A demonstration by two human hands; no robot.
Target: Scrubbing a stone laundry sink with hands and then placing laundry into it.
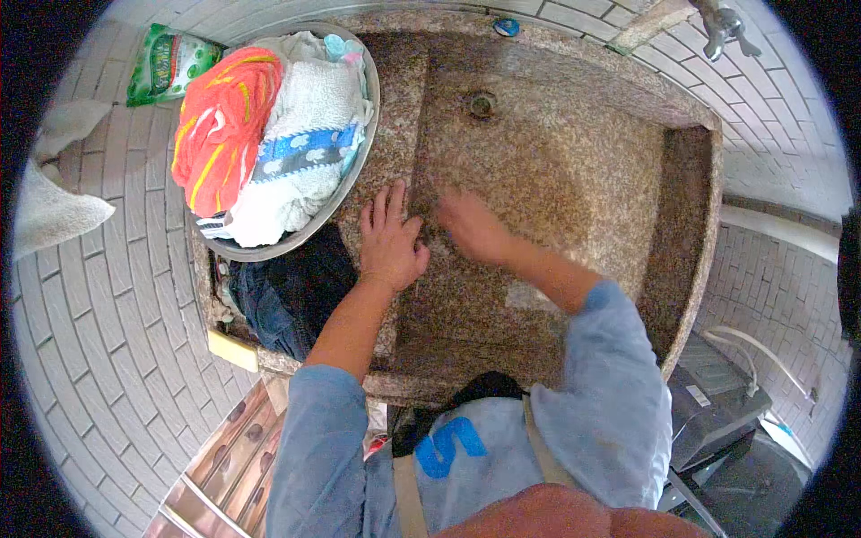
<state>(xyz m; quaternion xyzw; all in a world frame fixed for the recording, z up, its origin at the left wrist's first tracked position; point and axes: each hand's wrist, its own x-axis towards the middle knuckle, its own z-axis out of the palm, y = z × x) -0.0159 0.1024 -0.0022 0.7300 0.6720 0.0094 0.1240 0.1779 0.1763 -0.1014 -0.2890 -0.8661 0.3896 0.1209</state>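
My left hand [392, 250] rests with its fingers apart on the raised ledge of a speckled stone sink [572, 155], right of a round metal basin [373, 134]. My right hand [471, 225] is over the sink's sunken part, near the step of the ledge. It is blurred by motion, and its fingers are hard to make out. In the metal basin lie an orange-red towel [225, 128] with yellow stripes and a white towel [316, 94] with a blue and grey band. Dark cloth [296, 302] is bunched below the basin, beside my left forearm.
A drain [481, 105] sits near the back of the sink. A metal tap [726, 33] projects at upper right. On the rim are a small blue object [506, 27] and a yellow block [233, 350]. A green packet [171, 64] is beside the basin. Dark equipment [716, 397] stands right.
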